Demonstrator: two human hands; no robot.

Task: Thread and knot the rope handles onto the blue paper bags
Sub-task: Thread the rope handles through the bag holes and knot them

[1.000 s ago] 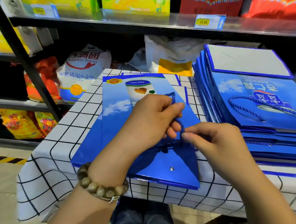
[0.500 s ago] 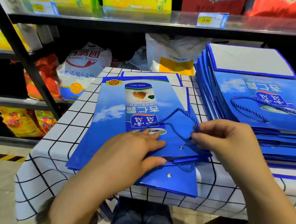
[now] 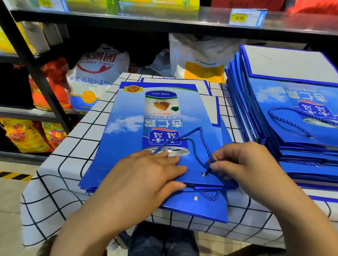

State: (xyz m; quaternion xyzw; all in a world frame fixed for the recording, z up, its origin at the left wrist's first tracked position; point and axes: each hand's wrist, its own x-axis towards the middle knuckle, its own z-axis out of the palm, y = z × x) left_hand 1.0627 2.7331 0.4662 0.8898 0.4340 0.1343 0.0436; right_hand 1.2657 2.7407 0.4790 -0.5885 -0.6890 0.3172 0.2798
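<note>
Two hands at the near edge of a counter. It is covered in white cloth with a black grid, and the cloth hangs over the near and left edges. Bare cloth lies left of the left grip. Right of the right grip a stack of bags sits close, its near corner just beside the knuckles. Beyond both grips a dark shelf holds a flour sack and closes off the far side.

The blue paper bag lies flat under both grips, mouth edge toward the person. The left grip is flat with straight fingers and presses the bag down. The right grip has thumb and forefinger pinched together on the rope handle, just above the eyelet that sits left of the thumb tip. From the pinch the rope runs away from the person to a bend, then back to the left fingertips.

A second bag underneath juts out nearer than both grips. It has its own eyelet, and a short rope loop shows between the two bags.

The bags are glossy printed paper with a sky and can picture and sharp flat folds. The rope is twisted blue cord. The eyelets are small round silver metal.
</note>
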